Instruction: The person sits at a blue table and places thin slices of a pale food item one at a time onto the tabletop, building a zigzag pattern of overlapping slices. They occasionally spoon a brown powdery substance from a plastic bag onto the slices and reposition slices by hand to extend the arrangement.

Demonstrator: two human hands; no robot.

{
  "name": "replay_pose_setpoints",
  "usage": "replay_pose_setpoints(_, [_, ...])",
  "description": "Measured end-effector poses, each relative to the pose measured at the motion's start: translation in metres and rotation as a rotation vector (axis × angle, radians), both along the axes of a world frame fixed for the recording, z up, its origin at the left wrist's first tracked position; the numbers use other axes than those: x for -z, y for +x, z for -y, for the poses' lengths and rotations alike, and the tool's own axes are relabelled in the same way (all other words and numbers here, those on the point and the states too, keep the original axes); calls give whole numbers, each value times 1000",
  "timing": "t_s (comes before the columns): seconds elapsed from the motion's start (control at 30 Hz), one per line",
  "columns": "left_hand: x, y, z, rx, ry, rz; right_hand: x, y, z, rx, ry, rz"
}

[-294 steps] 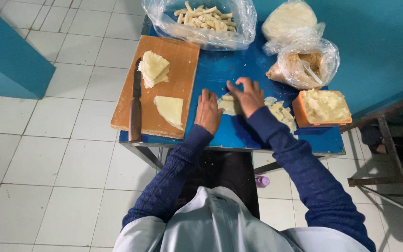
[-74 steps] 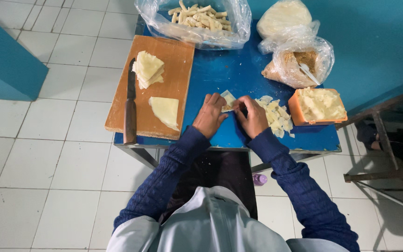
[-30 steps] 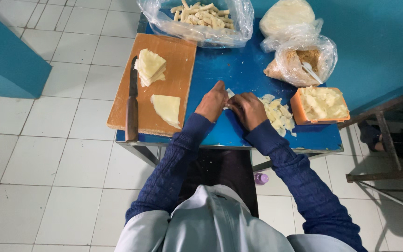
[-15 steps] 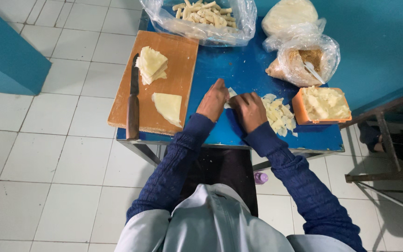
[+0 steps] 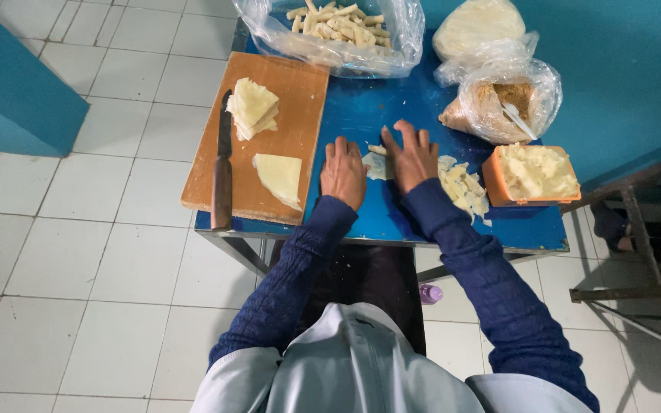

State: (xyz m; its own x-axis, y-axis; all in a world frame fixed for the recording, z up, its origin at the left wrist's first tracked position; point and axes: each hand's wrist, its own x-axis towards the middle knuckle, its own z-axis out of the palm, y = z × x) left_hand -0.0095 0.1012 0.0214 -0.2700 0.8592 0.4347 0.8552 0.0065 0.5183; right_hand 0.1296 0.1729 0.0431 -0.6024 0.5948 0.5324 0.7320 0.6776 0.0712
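My left hand (image 5: pixel 343 171) and my right hand (image 5: pixel 411 155) lie flat, fingers forward, on the blue table (image 5: pixel 361 115). Between them rests a pale piece of dough (image 5: pixel 377 163), and both hands touch its edges. Just right of my right hand lies a heap of cut dough pieces (image 5: pixel 462 186). On the wooden cutting board (image 5: pixel 300 99) to the left sit a stack of dough sheets (image 5: pixel 252 108), a single wedge-shaped sheet (image 5: pixel 279 177) and a wooden-handled knife (image 5: pixel 223 168).
A clear bag of rolled sticks (image 5: pixel 336 23) stands at the back. A bagged white dough lump (image 5: pixel 477 26), a bag of brown crumbs (image 5: pixel 506 100) and an orange tub of pale filling (image 5: pixel 533 173) line the right side. White tiled floor lies left.
My hands, pinched together over the small dough piece before, have now spread flat on the table with fingers stretched forward. The board and bags have not moved.
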Motion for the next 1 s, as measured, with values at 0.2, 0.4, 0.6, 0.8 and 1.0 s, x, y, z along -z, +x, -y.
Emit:
replay_pose_setpoints(0.2, [-4,1,0,-11,-18,45,-12,3,-12,-363,-302,-289])
replay_pose_setpoints(0.4, [-7,2,-1,-28,-46,-2,-26,5,-40,-156,-649,-520])
replay_pose_setpoints(0.6, [-2,3,-7,-17,32,-15,-99,-6,-98,-479,-1000,-1114])
replay_pose_setpoints(0.8, [6,4,-21,93,98,166,-106,59,-58,-403,-707,-722])
replay_pose_setpoints(1.0, [4,17,-32,188,221,398,-63,127,17,-36,-635,-642])
